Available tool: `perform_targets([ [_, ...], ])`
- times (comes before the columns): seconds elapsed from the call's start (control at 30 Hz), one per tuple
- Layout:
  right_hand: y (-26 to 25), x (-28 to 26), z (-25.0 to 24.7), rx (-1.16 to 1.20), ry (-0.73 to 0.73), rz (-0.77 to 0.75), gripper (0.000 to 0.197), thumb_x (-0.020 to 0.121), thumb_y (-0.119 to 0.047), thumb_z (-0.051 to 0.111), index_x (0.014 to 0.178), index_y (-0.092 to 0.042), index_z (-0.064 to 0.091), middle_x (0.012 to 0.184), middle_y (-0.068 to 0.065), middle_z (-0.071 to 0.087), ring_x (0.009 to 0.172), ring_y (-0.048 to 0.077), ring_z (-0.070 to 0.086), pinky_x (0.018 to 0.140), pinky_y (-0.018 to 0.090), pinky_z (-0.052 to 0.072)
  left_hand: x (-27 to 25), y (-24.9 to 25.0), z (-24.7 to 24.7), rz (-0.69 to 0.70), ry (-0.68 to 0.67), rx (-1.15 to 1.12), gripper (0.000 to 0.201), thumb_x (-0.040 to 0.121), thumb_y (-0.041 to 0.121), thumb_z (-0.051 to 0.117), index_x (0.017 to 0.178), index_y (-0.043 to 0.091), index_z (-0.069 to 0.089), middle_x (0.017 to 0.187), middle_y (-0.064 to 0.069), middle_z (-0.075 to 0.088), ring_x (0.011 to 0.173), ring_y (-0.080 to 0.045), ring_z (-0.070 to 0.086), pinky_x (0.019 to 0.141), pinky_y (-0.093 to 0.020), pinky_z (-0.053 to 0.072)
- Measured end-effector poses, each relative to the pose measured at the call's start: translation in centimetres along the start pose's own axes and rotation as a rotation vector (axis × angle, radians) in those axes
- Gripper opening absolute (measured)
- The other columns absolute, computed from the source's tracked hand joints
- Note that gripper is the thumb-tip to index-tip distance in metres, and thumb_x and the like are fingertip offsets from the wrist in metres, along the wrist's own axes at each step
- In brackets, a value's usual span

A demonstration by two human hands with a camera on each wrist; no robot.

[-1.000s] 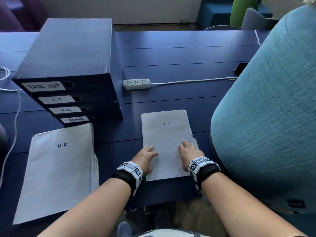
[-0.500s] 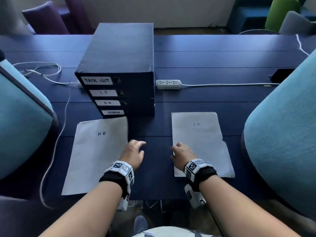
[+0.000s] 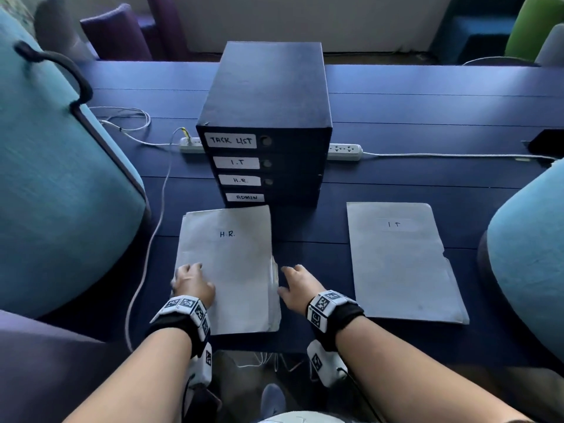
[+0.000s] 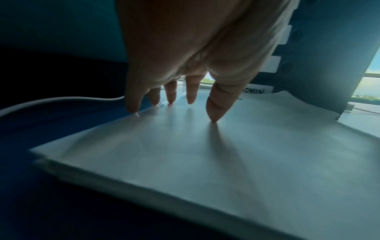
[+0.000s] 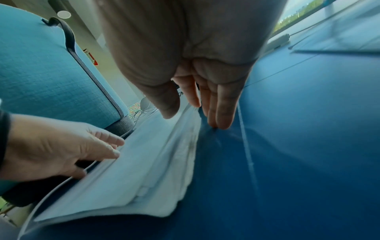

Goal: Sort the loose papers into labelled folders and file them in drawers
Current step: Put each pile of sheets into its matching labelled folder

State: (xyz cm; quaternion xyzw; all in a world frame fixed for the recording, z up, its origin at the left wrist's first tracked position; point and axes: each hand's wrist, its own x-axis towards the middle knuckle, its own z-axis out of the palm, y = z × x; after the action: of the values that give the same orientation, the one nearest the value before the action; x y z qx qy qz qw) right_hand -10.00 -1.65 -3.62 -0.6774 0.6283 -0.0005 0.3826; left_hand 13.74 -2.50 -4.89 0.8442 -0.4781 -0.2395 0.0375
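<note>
drawers (image 3: pixel 264 166) TASK LIST/I.T/H.R./ADMIN, folders H.R. (image 3: pixel 227 270), IT (image 3: pixel 399 264)

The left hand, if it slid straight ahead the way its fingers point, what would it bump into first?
Probably the drawer unit. The left hand rests on the H.R. folder, fingers pointing up it towards the ADMIN drawer. Depth is unclear.

bare table (image 3: pixel 308 239) between both folders; drawer box (image 3: pixel 265 117) seemingly blocks beyond.
</note>
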Motion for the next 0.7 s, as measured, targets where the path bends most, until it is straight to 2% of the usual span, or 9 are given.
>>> perform_targets([
  [0.07,-0.9,0.4,0.5,0.041,0.002,0.012,0.045,0.091,-0.031,0.055,0.131,-0.014,0.045,0.122,0.009,0.045,0.11,0.031,0.055,0.098,0.04,0.046,0.5,-1.1,-0.2,-0.066,-0.01,-0.006,0.063,0.084,0.019,0.063,0.143,0.014,0.041,0.153,-0.015,0.024,0.138,-0.039,0.026,0.112,-0.04,0.027],
  [0.13,-1.6,0.7,1.0,0.084,0.01,0.01,0.051,0.091,-0.03,0.058,0.136,-0.013,0.041,0.124,0.01,0.045,0.112,0.029,0.054,0.1,0.035,0.043,0.9,-2.0,-0.6,-0.137,-0.035,-0.049,0.074,0.082,0.023,0.066,0.146,0.01,0.031,0.154,-0.018,0.02,0.138,-0.042,0.025,0.112,-0.04,0.026],
  [0.23,-2.2,1.2,1.4,0.117,0.049,0.027,0.053,0.089,-0.031,0.06,0.135,-0.013,0.041,0.124,0.013,0.047,0.111,0.027,0.054,0.098,0.029,0.041,1.7,-2.8,-1.4,-0.159,-0.078,-0.101,0.092,0.073,0.028,0.074,0.148,0.009,0.024,0.15,-0.02,0.027,0.134,-0.042,0.031,0.109,-0.04,0.031],
  [0.3,-2.4,1.5,1.5,0.126,0.07,0.049,0.051,0.089,-0.032,0.061,0.132,-0.012,0.044,0.123,0.013,0.048,0.11,0.027,0.054,0.096,0.028,0.041,2.4,-3.1,-1.6,-0.153,-0.095,-0.15,0.094,0.067,0.032,0.075,0.146,0.009,0.03,0.145,-0.022,0.035,0.13,-0.041,0.039,0.107,-0.041,0.038],
  [0.37,-2.5,1.7,1.5,0.124,0.079,0.079,0.052,0.089,-0.034,0.061,0.133,-0.011,0.043,0.124,0.014,0.047,0.112,0.029,0.053,0.096,0.029,0.042,3.0,-3.1,-1.7,-0.154,-0.119,-0.195,0.079,0.072,0.034,0.072,0.139,0.006,0.042,0.138,-0.021,0.046,0.122,-0.039,0.049,0.097,-0.036,0.043],
  [0.43,-2.2,1.8,1.4,0.116,0.094,0.115,0.056,0.089,-0.036,0.061,0.135,-0.011,0.041,0.126,0.014,0.045,0.116,0.029,0.051,0.099,0.03,0.041,3.3,-2.7,-1.9,-0.124,-0.161,-0.291,0.049,0.072,0.037,0.061,0.109,0.005,0.062,0.113,-0.017,0.064,0.1,-0.034,0.059,0.081,-0.032,0.044],
  [0.5,-1.7,2.0,1.3,0.119,0.107,0.157,0.06,0.088,-0.037,0.061,0.138,-0.012,0.04,0.129,0.013,0.044,0.118,0.027,0.051,0.101,0.029,0.04,3.5,-2.5,-1.9,-0.077,-0.194,-0.39,0.042,0.064,0.039,0.046,0.084,0.008,0.065,0.087,-0.011,0.067,0.086,-0.031,0.061,0.074,-0.033,0.045],
  [0.6,-0.7,2.0,0.8,0.149,0.097,0.222,0.057,0.088,-0.037,0.061,0.136,-0.011,0.043,0.131,0.013,0.043,0.117,0.026,0.051,0.098,0.028,0.04,4.5,-2.8,-0.7,-0.082,-0.21,-0.568,0.028,0.077,0.034,0.051,0.096,0.015,0.059,0.099,-0.011,0.068,0.095,-0.033,0.065,0.089,-0.043,0.052],
  [0.7,0.3,1.9,0.4,0.184,0.117,0.269,0.048,0.087,-0.039,0.061,0.121,-0.006,0.05,0.125,0.013,0.049,0.108,0.026,0.054,0.085,0.026,0.043,3.9,-2.6,-0.2,-0.022,-0.195,-0.72,0.007,0.086,0.02,0.058,0.091,0.022,0.053,0.1,-0.011,0.068,0.093,-0.031,0.066,0.091,-0.053,0.052],
])
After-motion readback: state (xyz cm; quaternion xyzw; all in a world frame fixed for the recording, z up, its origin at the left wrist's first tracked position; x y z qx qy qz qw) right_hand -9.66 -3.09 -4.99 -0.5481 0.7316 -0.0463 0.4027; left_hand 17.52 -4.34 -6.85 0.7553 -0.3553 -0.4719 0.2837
